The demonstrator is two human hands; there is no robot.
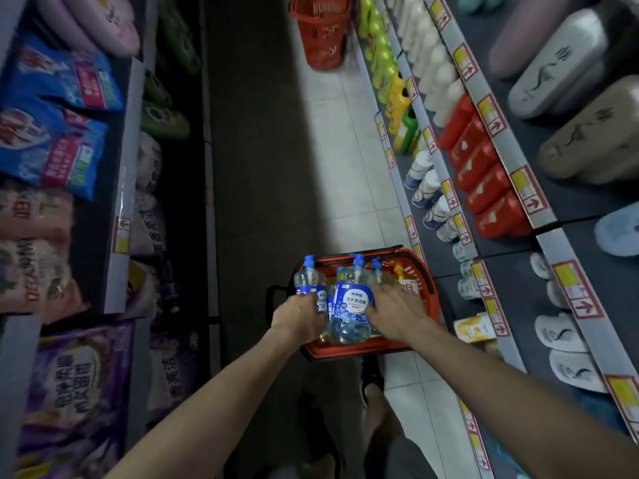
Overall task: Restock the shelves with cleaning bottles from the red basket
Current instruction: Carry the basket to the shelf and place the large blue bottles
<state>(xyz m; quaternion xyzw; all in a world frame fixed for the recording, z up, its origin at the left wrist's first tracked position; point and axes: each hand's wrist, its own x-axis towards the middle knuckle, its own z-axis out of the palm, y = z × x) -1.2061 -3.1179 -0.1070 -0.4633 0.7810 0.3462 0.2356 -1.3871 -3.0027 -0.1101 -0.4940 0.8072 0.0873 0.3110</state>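
A red basket [349, 352] stands on the aisle floor just in front of my feet, holding several clear cleaning bottles with blue caps and blue labels. My left hand [300, 318] grips the leftmost bottle [308, 279] low on its body. My right hand [396, 311] is wrapped round the right side of the big middle bottle [351, 305], thumb at the front. A third blue-capped bottle [377, 269] and a yellow-capped one [398, 271] stand behind my right hand.
Shelves on the right [498, 133] carry rows of red, white, yellow and green bottles, with slippers above. Bagged detergent fills the left shelves [119, 188]. A second red basket [321, 32] stands farther down the tiled aisle. My feet are right behind the near basket.
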